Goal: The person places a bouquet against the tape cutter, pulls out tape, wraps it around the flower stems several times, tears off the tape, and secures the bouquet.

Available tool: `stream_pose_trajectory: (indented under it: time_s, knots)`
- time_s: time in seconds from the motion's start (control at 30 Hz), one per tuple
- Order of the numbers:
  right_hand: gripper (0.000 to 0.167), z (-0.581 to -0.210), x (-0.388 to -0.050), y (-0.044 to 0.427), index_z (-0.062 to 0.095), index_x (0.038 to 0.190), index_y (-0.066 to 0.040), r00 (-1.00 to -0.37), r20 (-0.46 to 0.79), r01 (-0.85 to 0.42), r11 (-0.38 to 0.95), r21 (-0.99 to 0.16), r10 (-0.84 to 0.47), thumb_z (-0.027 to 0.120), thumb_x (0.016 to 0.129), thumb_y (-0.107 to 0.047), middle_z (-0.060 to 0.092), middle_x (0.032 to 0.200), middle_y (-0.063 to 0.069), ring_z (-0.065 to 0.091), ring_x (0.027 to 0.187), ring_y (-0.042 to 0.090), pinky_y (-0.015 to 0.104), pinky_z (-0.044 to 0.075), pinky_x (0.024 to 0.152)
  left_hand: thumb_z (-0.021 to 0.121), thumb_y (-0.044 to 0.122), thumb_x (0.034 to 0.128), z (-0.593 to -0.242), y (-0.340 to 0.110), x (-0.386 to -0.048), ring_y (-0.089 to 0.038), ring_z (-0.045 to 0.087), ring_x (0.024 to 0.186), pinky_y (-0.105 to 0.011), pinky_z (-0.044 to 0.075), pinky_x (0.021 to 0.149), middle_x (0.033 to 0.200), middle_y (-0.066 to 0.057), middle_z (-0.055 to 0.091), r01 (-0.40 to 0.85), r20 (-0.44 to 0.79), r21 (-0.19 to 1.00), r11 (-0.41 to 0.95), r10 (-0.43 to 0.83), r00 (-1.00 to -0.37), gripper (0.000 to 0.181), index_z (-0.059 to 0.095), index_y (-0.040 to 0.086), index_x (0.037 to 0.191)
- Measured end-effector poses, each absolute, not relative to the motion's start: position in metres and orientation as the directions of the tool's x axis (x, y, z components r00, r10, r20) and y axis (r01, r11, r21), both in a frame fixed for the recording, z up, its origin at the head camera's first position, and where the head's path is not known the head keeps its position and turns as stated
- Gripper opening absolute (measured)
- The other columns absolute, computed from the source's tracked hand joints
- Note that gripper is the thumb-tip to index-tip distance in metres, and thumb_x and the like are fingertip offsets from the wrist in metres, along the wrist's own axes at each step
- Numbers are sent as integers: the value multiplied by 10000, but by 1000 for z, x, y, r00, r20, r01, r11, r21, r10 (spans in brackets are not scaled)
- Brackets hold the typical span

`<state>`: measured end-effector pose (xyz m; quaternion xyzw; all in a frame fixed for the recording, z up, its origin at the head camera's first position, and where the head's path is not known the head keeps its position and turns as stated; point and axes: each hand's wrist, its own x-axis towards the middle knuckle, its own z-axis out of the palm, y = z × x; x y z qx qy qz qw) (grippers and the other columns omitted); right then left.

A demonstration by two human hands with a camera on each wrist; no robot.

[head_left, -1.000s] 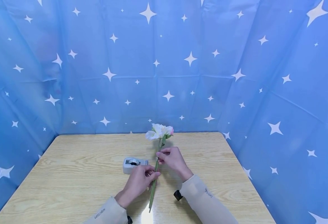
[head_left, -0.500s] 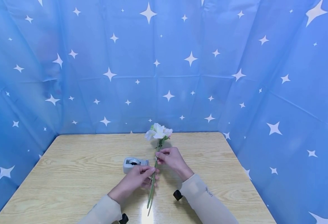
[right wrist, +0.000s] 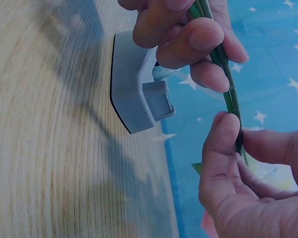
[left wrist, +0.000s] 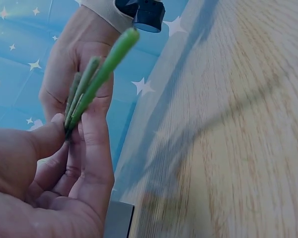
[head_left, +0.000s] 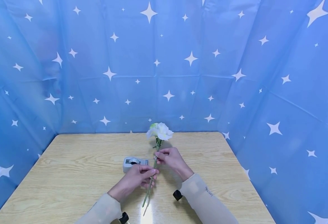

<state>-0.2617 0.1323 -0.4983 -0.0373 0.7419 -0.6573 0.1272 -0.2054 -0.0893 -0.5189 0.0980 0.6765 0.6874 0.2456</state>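
Note:
White flowers (head_left: 160,131) on thin green stems (head_left: 148,195) are held over the table, blooms away from me, stem ends toward me. My left hand (head_left: 137,178) pinches the stems around mid-length between thumb and fingers. Just below the blooms, my right hand (head_left: 171,159) pinches the same stems. In the left wrist view, cut stem ends (left wrist: 111,58) of uneven length stick out past the left thumb. The right wrist view shows the stems (right wrist: 232,99) pressed together between both hands; a bit of pink petal (right wrist: 207,225) shows beneath, mostly hidden by the right hand.
A grey-white tape dispenser (head_left: 128,165) stands on the wooden table (head_left: 77,174), just beyond my left hand. A blue curtain (head_left: 141,49) with white stars surrounds the table's back and sides. Black wrist cameras are strapped to both forearms.
The flowers have been turned, so the pink bloom at the right no longer shows in the head view. The lower stem ends have swung left. My left thumb has closed onto the stems.

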Motion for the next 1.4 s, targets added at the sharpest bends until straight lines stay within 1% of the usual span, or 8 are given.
stream_pose_trajectory:
  time_s: [0.2,0.47,0.67,0.83,1.0,1.13,1.23,1.4]
  knots:
    - [333,-498,-262,131,779,1333,139,-964,-147,125,114,-986,-221,766,1146,-137,873,1072,136,765,806,61,218,693,844,717,213,1185,-516,-88,-204,-201,865,923,-363,750,862,1131,-137,877,-177,-177,983,44,467,-867,374,768,-106,1373]
    - [363,-496,-261,130,746,1361,172,-963,-161,145,90,-985,-216,754,1150,-124,835,1047,91,755,807,66,212,686,826,741,258,1174,-516,-87,-202,-202,861,895,-352,742,803,1131,-175,888,-126,-162,986,113,417,-894,381,807,-57,1378]
    - [360,-495,-259,130,758,1356,157,-965,-157,138,104,-985,-209,742,1160,-145,825,1073,119,769,825,87,230,703,841,755,263,1166,-514,-85,-200,-153,840,832,-306,717,722,1112,-208,887,-80,-135,985,153,386,-912,361,832,-44,1340]
    - [359,-494,-257,129,781,1330,125,-970,-128,97,155,-983,-205,743,1168,-193,832,1070,141,791,864,121,278,718,877,785,249,1147,-512,-83,-197,-101,784,742,-273,688,656,1048,-194,891,-26,-93,981,191,353,-931,325,859,-38,1278]
    - [359,-493,-254,128,782,1334,122,-979,-91,58,180,-982,-184,747,1166,-194,847,1070,177,810,865,143,293,724,881,797,215,1136,-512,-81,-195,-104,771,701,-336,702,641,961,-197,885,45,-39,968,246,329,-944,270,886,-37,1170]
    - [357,-491,-253,126,768,1355,126,-981,-77,48,162,-986,-178,751,1162,-174,843,1108,218,801,843,124,279,722,856,798,182,1131,-513,-80,-194,-118,785,678,-399,719,647,914,-218,873,92,-2,954,284,314,-949,245,888,-45,1132]
    - [351,-492,-253,124,766,1361,118,-982,-77,51,150,-987,-171,762,1155,-167,835,1136,260,786,818,115,253,711,820,807,168,1123,-515,-79,-194,-127,786,655,-411,717,633,905,-219,872,117,20,945,306,303,-953,232,891,-48,1138]
    - [336,-494,-253,122,775,1346,108,-985,-74,50,154,-987,-155,772,1149,-163,835,1144,293,778,792,108,247,704,790,835,175,1103,-519,-77,-193,-138,783,627,-375,699,593,913,-178,885,148,49,929,339,285,-957,217,902,-28,1137]
